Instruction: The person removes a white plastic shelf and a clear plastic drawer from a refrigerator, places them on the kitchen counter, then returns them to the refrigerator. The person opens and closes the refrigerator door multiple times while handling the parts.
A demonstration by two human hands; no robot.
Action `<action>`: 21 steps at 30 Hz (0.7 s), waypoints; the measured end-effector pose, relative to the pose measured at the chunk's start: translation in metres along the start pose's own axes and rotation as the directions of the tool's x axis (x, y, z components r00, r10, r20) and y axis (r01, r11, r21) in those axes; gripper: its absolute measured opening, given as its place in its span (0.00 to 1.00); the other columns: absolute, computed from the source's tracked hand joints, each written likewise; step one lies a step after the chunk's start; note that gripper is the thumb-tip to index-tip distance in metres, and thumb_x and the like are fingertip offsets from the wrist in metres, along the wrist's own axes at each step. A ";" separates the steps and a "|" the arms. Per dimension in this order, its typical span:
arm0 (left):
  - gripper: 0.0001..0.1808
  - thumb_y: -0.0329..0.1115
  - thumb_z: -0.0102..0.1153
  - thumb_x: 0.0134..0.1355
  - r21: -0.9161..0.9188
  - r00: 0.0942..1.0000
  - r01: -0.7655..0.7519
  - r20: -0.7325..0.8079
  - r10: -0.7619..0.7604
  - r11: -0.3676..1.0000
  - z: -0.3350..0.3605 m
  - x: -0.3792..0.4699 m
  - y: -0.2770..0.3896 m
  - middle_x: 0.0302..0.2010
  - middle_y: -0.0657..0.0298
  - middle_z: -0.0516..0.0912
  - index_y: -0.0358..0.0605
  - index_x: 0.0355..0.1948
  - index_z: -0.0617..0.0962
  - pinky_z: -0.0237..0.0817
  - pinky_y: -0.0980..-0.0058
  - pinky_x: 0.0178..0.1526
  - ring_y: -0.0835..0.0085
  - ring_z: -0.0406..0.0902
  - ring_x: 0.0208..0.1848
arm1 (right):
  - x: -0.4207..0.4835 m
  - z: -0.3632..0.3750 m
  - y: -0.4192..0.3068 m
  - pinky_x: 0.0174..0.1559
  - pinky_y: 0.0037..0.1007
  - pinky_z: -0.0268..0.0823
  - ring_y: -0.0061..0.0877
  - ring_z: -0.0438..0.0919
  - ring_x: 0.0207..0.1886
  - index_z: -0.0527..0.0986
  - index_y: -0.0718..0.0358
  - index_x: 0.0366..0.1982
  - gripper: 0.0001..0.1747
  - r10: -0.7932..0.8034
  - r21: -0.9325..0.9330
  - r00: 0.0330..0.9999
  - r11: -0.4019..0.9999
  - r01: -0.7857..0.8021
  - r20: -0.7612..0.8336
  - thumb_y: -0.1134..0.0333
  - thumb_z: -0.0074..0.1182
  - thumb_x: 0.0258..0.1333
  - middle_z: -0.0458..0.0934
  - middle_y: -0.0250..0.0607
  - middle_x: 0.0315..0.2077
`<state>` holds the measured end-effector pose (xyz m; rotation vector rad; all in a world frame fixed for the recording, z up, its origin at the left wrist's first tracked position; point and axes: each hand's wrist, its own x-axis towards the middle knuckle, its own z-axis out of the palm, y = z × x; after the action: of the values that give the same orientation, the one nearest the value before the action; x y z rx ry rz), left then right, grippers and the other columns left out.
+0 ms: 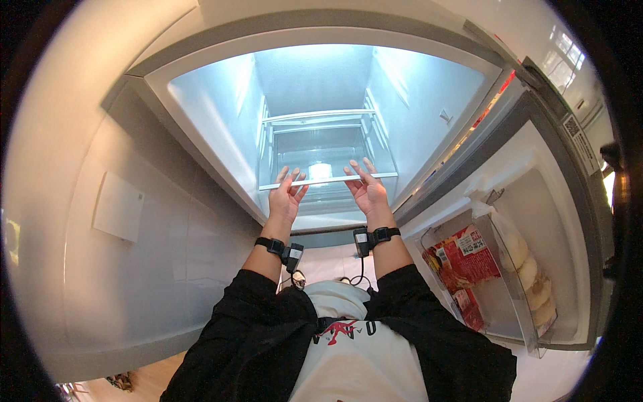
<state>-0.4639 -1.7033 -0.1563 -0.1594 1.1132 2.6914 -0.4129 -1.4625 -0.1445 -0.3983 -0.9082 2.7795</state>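
Observation:
A clear refrigerator shelf with a white front trim strip lies before me inside a lit refrigerator compartment. My left hand grips the strip near its left end, fingertips showing past the strip. Towards the right end, my right hand holds the same edge with its fingers spread. The strip tilts slightly, its right end higher in the picture. Behind it, a second white shelf bar crosses between the side walls.
On the right the refrigerator door stands open. Its clear door bin holds red food packets and a bag of round pale food. A light switch-like white plate is on the panel at left. Devices with cables are strapped to both wrists.

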 end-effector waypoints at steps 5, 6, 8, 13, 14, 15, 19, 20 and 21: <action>0.33 0.30 0.52 0.78 -0.005 1.000 -0.022 0.007 0.022 1.000 0.000 0.000 -0.001 0.65 0.51 0.82 0.39 0.80 0.58 0.85 0.63 0.54 0.62 0.84 0.62 | 0.002 -0.002 0.003 0.58 0.42 0.81 0.44 0.84 0.61 0.54 0.58 0.79 0.36 -0.009 0.012 1.000 1.000 0.009 0.000 0.76 0.48 0.76 0.78 0.53 0.64; 0.34 0.30 0.52 0.78 0.004 0.999 -0.031 0.013 0.031 1.000 0.001 -0.002 0.000 0.65 0.51 0.82 0.39 0.81 0.58 0.85 0.63 0.54 0.62 0.84 0.62 | 0.002 -0.003 0.003 0.58 0.42 0.81 0.44 0.84 0.61 0.54 0.58 0.79 0.36 -0.014 0.018 1.000 1.000 0.014 0.018 0.76 0.48 0.76 0.78 0.53 0.64; 0.34 0.30 0.52 0.78 0.029 0.999 -0.033 -0.004 0.034 0.999 0.002 -0.003 0.000 0.65 0.51 0.81 0.38 0.81 0.57 0.84 0.63 0.55 0.62 0.84 0.62 | 0.002 -0.004 0.004 0.58 0.42 0.81 0.44 0.84 0.61 0.53 0.59 0.79 0.36 -0.018 0.017 1.000 1.000 0.017 0.014 0.76 0.49 0.76 0.78 0.53 0.64; 0.35 0.31 0.52 0.79 0.025 0.998 -0.052 0.032 0.052 0.998 0.001 -0.005 0.000 0.66 0.52 0.81 0.38 0.81 0.57 0.84 0.64 0.56 0.63 0.84 0.62 | 0.001 -0.007 0.005 0.57 0.41 0.81 0.44 0.83 0.62 0.54 0.59 0.79 0.36 -0.038 0.011 0.998 0.999 0.037 0.042 0.75 0.49 0.75 0.78 0.53 0.64; 0.35 0.31 0.52 0.79 0.020 0.998 -0.056 0.035 0.056 0.998 0.000 -0.007 -0.001 0.66 0.52 0.81 0.38 0.81 0.57 0.84 0.64 0.56 0.63 0.84 0.62 | -0.001 -0.008 0.005 0.57 0.41 0.81 0.44 0.83 0.62 0.54 0.59 0.79 0.36 -0.045 0.002 0.998 0.999 0.045 0.050 0.75 0.50 0.75 0.78 0.53 0.64; 0.34 0.31 0.52 0.79 0.017 0.997 -0.058 0.043 0.058 0.998 -0.001 -0.008 -0.001 0.66 0.52 0.81 0.39 0.81 0.57 0.84 0.64 0.56 0.63 0.84 0.62 | -0.003 -0.010 0.005 0.57 0.41 0.81 0.44 0.83 0.63 0.54 0.59 0.79 0.36 -0.045 0.000 0.997 0.999 0.045 0.055 0.75 0.50 0.75 0.78 0.53 0.65; 0.33 0.31 0.52 0.79 0.029 0.995 -0.072 0.069 0.070 0.997 0.000 -0.010 -0.003 0.65 0.53 0.82 0.40 0.80 0.59 0.84 0.64 0.56 0.63 0.84 0.62 | -0.007 -0.011 0.004 0.54 0.39 0.83 0.43 0.84 0.61 0.53 0.61 0.79 0.37 -0.071 0.006 0.994 0.997 0.071 0.077 0.75 0.49 0.75 0.77 0.54 0.66; 0.32 0.31 0.52 0.79 0.033 0.995 -0.077 0.067 0.074 0.997 0.000 -0.012 -0.004 0.65 0.53 0.82 0.40 0.80 0.59 0.84 0.64 0.56 0.64 0.84 0.61 | -0.008 -0.012 0.004 0.52 0.38 0.84 0.43 0.85 0.60 0.52 0.62 0.80 0.37 -0.082 0.004 0.993 0.997 0.082 0.085 0.75 0.49 0.75 0.76 0.55 0.66; 0.32 0.32 0.52 0.79 0.045 0.997 -0.063 0.035 0.061 0.997 0.001 -0.014 -0.004 0.65 0.54 0.82 0.41 0.80 0.60 0.84 0.64 0.55 0.64 0.84 0.61 | -0.010 -0.013 0.005 0.50 0.36 0.85 0.42 0.85 0.59 0.52 0.63 0.80 0.37 -0.088 -0.002 0.993 0.996 0.088 0.080 0.75 0.50 0.76 0.75 0.56 0.67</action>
<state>-0.4495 -1.7019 -0.1560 -0.0726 1.1875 2.7093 -0.4002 -1.4616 -0.1556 -0.2436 -0.9276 2.7299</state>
